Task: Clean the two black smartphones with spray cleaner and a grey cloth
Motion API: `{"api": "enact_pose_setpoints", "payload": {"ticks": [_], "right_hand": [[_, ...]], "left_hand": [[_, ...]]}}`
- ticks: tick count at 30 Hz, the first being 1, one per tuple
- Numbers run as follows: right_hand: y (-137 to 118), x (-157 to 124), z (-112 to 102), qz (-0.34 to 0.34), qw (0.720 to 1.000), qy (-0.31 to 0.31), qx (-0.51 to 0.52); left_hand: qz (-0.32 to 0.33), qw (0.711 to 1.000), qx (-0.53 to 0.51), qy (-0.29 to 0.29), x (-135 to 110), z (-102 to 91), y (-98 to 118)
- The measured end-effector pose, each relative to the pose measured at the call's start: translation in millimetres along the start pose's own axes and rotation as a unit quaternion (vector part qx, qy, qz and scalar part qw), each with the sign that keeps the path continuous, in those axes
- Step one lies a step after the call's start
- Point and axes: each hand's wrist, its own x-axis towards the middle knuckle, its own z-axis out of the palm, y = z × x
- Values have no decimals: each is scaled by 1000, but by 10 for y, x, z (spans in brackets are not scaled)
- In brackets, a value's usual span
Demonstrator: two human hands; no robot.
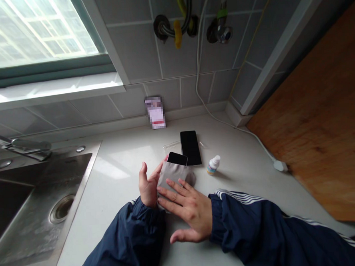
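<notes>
Here, with clock directions taken from the gray cloth, a stainless-steel sink is set at nine, a small white bottle is stood between two and three, and a white plug is seen at three. At one o'clock a black-screened phone is laid on the counter, its near-left corner overlapped by the held smartphone. The latter's dark top end is left exposed, the rest being covered by the cloth. It is supported by the left hand, thumb raised; how far the hidden fingers are closed cannot be told. The right hand is spread flat over the cloth, palm down, fingers pointed between ten and eleven.
</notes>
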Motion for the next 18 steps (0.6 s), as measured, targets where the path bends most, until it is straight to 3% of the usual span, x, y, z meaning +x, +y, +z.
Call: {"api": "enact_pose_setpoints", "payload": {"ticks": [9,18], "right_hand": [[97,-3,75,32,996,44,-75],[223,12,76,92,980,127,-124]], "left_hand": [[-73,997,11,-10,-18,-35,3],[-65,994,-7,-86,-3,-22,-97]]}}
